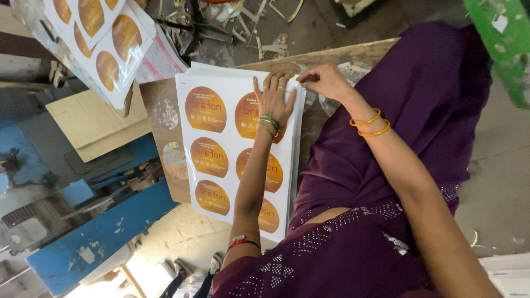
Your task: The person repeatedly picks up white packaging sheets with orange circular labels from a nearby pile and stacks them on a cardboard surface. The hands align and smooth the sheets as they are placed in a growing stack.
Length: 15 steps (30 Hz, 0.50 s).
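Printed sheets (221, 149) stacked on board (160, 110); scraps (243, 22) nearby.

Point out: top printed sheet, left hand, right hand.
top printed sheet (212, 149), head view, white margin between orange labels
left hand (274, 99), head view, back of hand
right hand (326, 81), head view, back of hand

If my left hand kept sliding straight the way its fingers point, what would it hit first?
The left hand lies flat on the printed sheets, fingers pointing to the stack's far edge. Past that edge, it would likely meet bare wooden board, then floor scraps; depth is unclear.
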### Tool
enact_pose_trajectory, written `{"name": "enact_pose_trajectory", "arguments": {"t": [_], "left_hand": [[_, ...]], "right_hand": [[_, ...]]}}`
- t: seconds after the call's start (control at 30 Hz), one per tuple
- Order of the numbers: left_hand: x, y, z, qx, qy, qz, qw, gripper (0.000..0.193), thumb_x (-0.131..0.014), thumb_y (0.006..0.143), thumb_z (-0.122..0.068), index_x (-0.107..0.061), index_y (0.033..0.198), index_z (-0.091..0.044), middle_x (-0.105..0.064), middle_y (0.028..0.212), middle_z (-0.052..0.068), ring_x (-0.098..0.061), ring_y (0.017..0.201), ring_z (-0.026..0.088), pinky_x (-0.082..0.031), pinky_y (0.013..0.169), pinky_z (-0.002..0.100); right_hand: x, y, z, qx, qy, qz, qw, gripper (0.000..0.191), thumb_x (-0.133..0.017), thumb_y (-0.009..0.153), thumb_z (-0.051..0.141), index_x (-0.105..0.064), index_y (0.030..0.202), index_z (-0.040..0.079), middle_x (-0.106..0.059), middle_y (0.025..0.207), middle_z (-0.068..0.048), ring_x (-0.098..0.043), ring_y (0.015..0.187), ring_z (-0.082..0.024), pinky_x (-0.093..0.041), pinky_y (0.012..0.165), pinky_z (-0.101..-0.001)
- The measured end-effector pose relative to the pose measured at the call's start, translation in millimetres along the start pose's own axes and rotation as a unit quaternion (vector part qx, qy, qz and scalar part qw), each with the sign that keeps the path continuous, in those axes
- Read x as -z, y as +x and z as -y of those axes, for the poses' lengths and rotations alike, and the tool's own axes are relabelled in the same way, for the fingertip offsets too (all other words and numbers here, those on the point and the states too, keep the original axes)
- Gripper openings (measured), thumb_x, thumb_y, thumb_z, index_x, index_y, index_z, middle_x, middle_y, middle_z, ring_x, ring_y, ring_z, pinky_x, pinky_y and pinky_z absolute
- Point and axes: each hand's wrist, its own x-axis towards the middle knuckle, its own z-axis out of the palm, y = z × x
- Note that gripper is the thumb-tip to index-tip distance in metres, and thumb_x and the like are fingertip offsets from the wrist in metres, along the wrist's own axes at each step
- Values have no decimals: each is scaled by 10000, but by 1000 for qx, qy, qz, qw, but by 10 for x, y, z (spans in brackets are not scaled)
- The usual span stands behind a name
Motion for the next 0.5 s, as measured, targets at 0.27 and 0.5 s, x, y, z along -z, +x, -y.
{"name": "enact_pose_trajectory", "arguments": {"t": [0.27,0.5], "left_hand": [[5,6,-16,8,-3,4,1000,370,-528,989,-299,-623,1334,-203,-607,1338,11,-439,1393,232,-54,1238,627],[50,30,-52,11,-14,0,1000,354,-524,986,-281,-626,1317,-207,-608,1316,4,-451,1384,215,-56,1251,622]], "right_hand": [[28,-72,89,-41,-36,-18,998,175,-775,914,96,-792,1066,10,-785,941,-82,-711,824,-116,-573,766,-268],[-48,-31,-50,-106,-9,-27,994,143,-763,927,144,-783,971,9,-751,819,-46,-664,717,-71,-528,649,-247]]}}
